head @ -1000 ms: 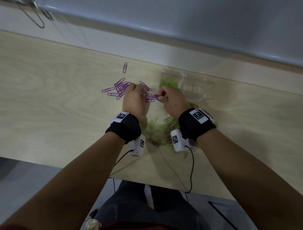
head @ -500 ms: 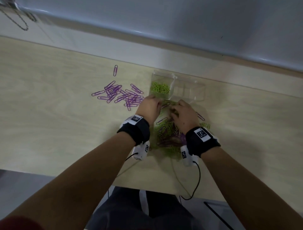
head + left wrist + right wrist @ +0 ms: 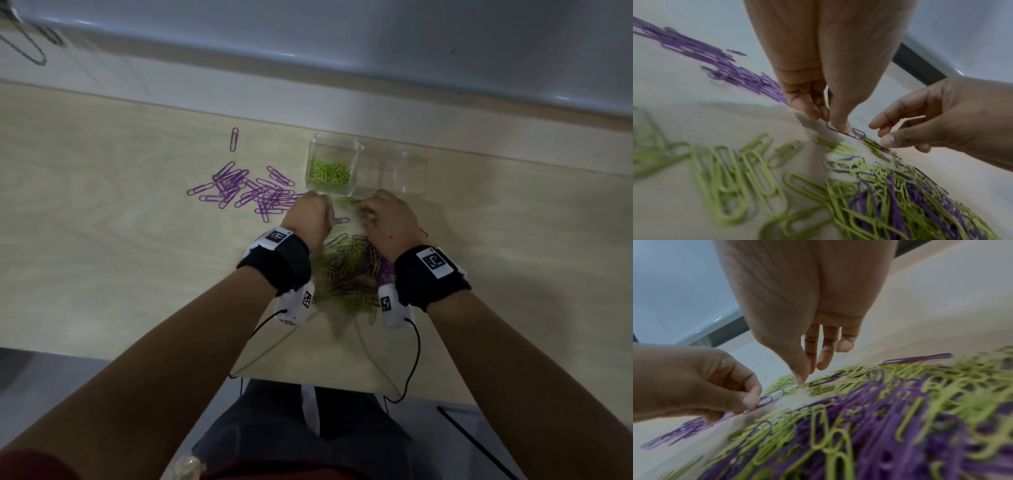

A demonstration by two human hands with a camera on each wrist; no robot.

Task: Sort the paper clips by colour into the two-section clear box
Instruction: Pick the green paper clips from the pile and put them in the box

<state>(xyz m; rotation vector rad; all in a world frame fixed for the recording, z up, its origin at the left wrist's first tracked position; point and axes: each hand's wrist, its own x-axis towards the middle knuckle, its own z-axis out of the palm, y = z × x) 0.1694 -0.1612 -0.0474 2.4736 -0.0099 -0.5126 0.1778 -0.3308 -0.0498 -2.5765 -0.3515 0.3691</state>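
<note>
The two-section clear box [image 3: 407, 171] stands at the far side of the table; its left section holds green paper clips [image 3: 329, 171], and no clips show in its right section. Purple clips [image 3: 246, 192] lie spread to the left of it. A mixed green and purple pile [image 3: 352, 270] sits between my wrists. At that pile's far edge my left hand [image 3: 830, 121] pinches a purple clip [image 3: 858, 135] that lies on the table. My right hand [image 3: 809, 371] hovers beside it with loosely curled fingers, thumb tip touching green clips and nothing gripped.
One purple clip [image 3: 234, 138] lies apart at the far left. The wooden table [image 3: 102, 240] ends at a pale wall strip behind the box. Cables [image 3: 414, 359] trail from my wrist cameras over the near table edge.
Both hands have moved from the purple heap to the far edge of the mixed pile in front of the box. My left hand now pinches a single purple clip.
</note>
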